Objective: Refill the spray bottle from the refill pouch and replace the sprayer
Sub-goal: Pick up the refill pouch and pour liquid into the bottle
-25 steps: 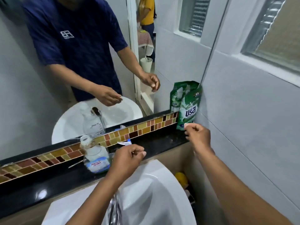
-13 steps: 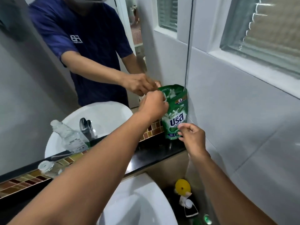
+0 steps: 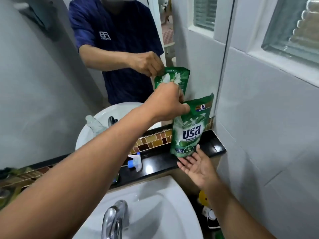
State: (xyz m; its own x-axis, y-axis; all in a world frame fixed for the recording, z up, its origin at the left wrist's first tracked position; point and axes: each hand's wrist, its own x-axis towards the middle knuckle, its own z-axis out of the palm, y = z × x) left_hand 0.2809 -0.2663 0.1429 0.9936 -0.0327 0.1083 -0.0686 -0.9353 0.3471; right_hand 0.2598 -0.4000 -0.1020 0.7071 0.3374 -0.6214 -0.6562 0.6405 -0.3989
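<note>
Green pouch pinched at its top, open palm beneath.

Lower centre, faucet over white sink; right hand — fingers spread, palm up — just under the refill pouch at centre right, by the black ledge; left hand pinches the pouch's top corner — sprayer lies left on the ledge.

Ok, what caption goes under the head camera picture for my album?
Left hand pinches the green refill pouch top; open right hand waits beneath, by the sink.

Upright green refill pouch, ledge corner
</note>
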